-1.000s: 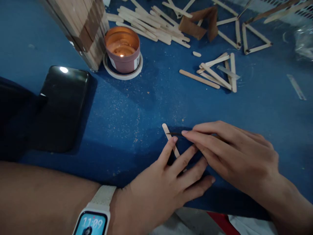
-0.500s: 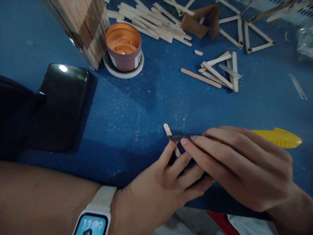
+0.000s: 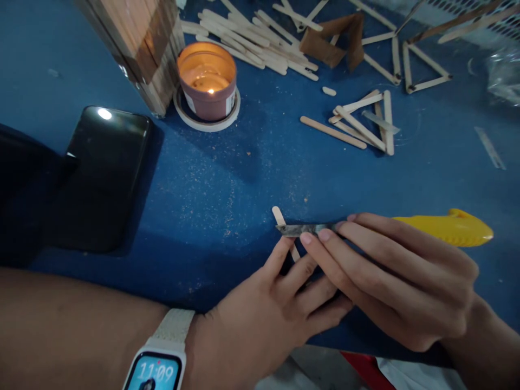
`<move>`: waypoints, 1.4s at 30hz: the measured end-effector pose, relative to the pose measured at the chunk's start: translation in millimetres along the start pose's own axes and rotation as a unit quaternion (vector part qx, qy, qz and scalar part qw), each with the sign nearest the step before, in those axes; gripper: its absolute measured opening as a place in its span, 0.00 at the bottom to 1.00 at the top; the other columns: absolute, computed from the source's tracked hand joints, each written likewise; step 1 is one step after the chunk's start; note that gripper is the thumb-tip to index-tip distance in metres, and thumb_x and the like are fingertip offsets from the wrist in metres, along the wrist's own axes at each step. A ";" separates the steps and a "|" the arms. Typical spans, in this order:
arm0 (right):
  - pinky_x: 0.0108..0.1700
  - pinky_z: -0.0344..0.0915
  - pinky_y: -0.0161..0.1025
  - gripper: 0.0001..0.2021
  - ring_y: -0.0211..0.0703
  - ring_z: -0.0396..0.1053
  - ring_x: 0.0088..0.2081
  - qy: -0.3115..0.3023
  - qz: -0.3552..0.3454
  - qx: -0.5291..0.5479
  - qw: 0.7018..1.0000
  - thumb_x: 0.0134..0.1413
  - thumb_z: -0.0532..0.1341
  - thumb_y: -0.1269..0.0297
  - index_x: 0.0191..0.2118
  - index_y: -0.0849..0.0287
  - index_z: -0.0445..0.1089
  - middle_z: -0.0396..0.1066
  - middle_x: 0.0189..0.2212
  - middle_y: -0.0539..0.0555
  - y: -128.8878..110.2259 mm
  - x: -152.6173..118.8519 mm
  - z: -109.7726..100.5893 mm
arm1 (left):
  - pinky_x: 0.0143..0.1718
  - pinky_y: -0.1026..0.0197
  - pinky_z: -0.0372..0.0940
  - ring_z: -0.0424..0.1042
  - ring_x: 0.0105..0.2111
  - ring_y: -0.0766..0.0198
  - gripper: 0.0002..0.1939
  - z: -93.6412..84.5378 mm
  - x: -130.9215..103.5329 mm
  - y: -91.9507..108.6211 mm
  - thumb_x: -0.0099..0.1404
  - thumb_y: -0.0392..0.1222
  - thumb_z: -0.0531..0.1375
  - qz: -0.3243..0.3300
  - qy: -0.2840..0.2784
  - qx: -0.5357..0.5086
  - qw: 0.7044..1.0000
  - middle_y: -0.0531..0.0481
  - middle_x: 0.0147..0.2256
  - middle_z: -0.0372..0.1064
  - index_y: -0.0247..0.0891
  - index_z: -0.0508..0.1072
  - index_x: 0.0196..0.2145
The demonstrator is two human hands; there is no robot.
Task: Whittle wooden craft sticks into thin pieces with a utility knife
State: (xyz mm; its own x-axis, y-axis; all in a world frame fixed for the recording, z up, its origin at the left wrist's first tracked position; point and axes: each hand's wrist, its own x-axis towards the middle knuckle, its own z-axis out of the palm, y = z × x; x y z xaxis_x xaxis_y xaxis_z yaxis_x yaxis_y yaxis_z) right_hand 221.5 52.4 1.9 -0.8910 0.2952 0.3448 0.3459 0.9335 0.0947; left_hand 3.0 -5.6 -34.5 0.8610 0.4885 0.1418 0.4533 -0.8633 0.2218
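A wooden craft stick lies on the blue table, partly hidden under the fingers of my left hand, which press it down. My right hand grips a yellow utility knife. Its dark blade lies across the stick just beyond my left index fingertip, and the right fingertips rest along the blade. The lower part of the stick is hidden by my fingers.
A lit candle in a pot stands on a round coaster beside a wooden block. A black phone lies at left. Loose sticks, a short stick piece and stick triangles lie toward the back.
My right hand has shifted slightly left, and the knife's handle with it. The blade has tilted so that more of its flat side shows. My left hand is nearly still.
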 end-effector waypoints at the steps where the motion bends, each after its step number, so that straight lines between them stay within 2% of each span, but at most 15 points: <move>1: 0.47 0.78 0.50 0.18 0.51 0.79 0.46 -0.003 -0.005 0.003 1.000 0.68 0.52 0.75 0.48 0.67 0.81 0.83 0.43 0.61 0.6 -1.2 0.6 | 0.70 0.36 0.53 0.59 0.71 0.39 0.27 -0.4 0.0 -0.2 0.80 0.45 0.50 0.001 -0.003 -0.001 1.000 0.45 0.73 0.59 0.43 0.61 0.73; 4: 0.48 0.78 0.52 0.18 0.53 0.79 0.47 0.011 -0.013 0.008 1.000 0.68 0.51 0.75 0.48 0.69 0.80 0.83 0.45 0.63 1.5 -6.1 5.0 | 0.69 0.37 0.53 0.59 0.71 0.39 0.28 -1.2 -0.1 -0.5 0.80 0.45 0.49 0.006 -0.008 -0.003 1.000 0.45 0.72 0.59 0.43 0.58 0.74; 8: 0.50 0.77 0.52 0.18 0.54 0.78 0.51 0.021 -0.027 0.003 0.999 0.68 0.52 0.74 0.47 0.67 0.80 0.81 0.49 0.65 0.8 -12.3 10.5 | 0.69 0.36 0.52 0.60 0.71 0.39 0.28 -1.9 0.1 -0.9 0.80 0.45 0.49 0.010 -0.014 -0.003 1.000 0.46 0.72 0.60 0.44 0.59 0.74; 11: 0.51 0.78 0.52 0.20 0.53 0.77 0.53 0.008 -0.032 0.007 0.999 0.68 0.49 0.75 0.48 0.67 0.79 0.80 0.50 0.65 0.6 -14.5 10.4 | 0.68 0.37 0.53 0.62 0.70 0.41 0.27 -3.1 0.9 -1.7 0.81 0.44 0.48 0.012 -0.014 0.003 1.000 0.47 0.71 0.61 0.45 0.60 0.74; 16: 0.52 0.77 0.53 0.20 0.57 0.77 0.53 -0.010 -0.035 0.032 0.999 0.67 0.48 0.77 0.50 0.73 0.78 0.79 0.51 0.69 0.4 -14.0 8.1 | 0.68 0.37 0.55 0.65 0.68 0.41 0.27 -4.4 2.0 -3.9 0.79 0.42 0.49 0.013 0.004 0.016 1.000 0.46 0.70 0.64 0.43 0.61 0.73; 24: 0.54 0.76 0.51 0.19 0.53 0.76 0.53 -0.017 -0.009 0.028 0.999 0.67 0.51 0.76 0.52 0.73 0.77 0.80 0.49 0.66 -1.5 -12.1 0.5 | 0.66 0.36 0.54 0.60 0.71 0.39 0.27 -2.7 1.5 -3.8 0.79 0.46 0.52 0.019 0.001 0.015 1.000 0.47 0.72 0.60 0.46 0.63 0.72; 28: 0.55 0.76 0.51 0.20 0.53 0.75 0.54 -0.006 -0.023 0.042 0.999 0.68 0.48 0.75 0.49 0.68 0.78 0.80 0.49 0.64 0.0 -12.3 2.9 | 0.66 0.37 0.55 0.62 0.70 0.40 0.26 -3.3 2.1 -3.5 0.79 0.46 0.51 0.022 -0.004 0.011 1.000 0.47 0.71 0.62 0.47 0.65 0.71; 33: 0.56 0.75 0.52 0.21 0.54 0.75 0.54 -0.021 -0.020 0.045 0.999 0.69 0.47 0.76 0.51 0.71 0.76 0.79 0.49 0.64 -0.1 -10.6 5.4 | 0.65 0.38 0.56 0.65 0.68 0.42 0.26 -4.9 2.1 -3.0 0.80 0.43 0.49 0.013 0.001 0.015 1.000 0.46 0.70 0.64 0.47 0.64 0.71; 42: 0.51 0.76 0.52 0.19 0.54 0.75 0.53 -0.020 -0.019 0.051 0.998 0.67 0.48 0.76 0.50 0.68 0.76 0.78 0.50 0.65 0.9 -11.4 4.3 | 0.66 0.39 0.58 0.64 0.68 0.43 0.26 -4.3 1.2 -2.8 0.80 0.42 0.49 0.013 -0.002 0.014 1.000 0.44 0.71 0.61 0.45 0.63 0.72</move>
State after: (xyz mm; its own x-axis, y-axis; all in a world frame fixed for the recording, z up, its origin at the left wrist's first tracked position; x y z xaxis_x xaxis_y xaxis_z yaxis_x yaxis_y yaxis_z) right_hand 230.7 50.8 -6.0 -0.9151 0.2647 0.3041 0.2812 0.9596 0.0110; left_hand 1.8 -2.0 -30.8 0.8732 0.4656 0.1438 0.4372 -0.8789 0.1909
